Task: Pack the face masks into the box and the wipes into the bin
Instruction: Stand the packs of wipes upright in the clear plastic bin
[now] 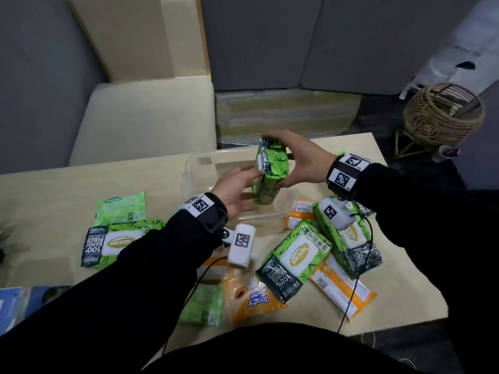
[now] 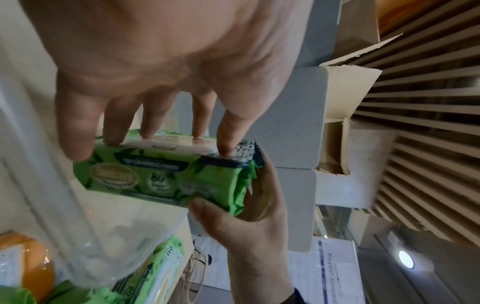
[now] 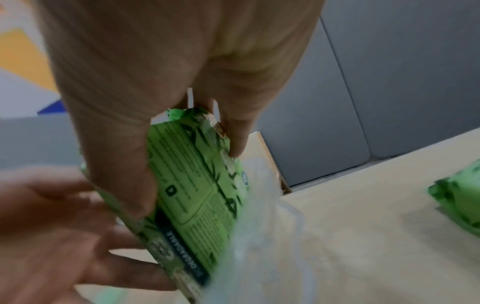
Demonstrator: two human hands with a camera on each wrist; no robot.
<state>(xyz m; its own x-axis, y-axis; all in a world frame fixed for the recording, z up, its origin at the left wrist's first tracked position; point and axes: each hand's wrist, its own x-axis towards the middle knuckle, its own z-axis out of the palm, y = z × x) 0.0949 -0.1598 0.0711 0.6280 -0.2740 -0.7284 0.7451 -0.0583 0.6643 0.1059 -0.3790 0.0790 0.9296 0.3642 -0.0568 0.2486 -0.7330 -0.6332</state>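
A green Sanicare wipes pack (image 1: 270,174) (image 2: 155,174) (image 3: 197,185) stands on end over the clear plastic bin (image 1: 194,163), its lower end inside the rim. My right hand (image 1: 299,163) grips it from the far end, thumb on one face and fingers over the top. My left hand (image 1: 237,184) touches the lid side with straight fingertips (image 2: 153,123). Several more wipes packs lie on the table: green ones (image 1: 113,244) (image 1: 294,263) (image 1: 348,238) and orange ones (image 1: 251,300) (image 1: 343,292). A blue packet (image 1: 16,303), perhaps face masks, sits at the near left edge.
The wooden table (image 1: 54,198) carries flat light-green packs (image 1: 121,209) (image 1: 202,303) too. A cream chair (image 1: 145,125) stands behind the table, a wicker basket (image 1: 442,114) on the floor at far right. An open cardboard box (image 2: 342,98) shows in the left wrist view.
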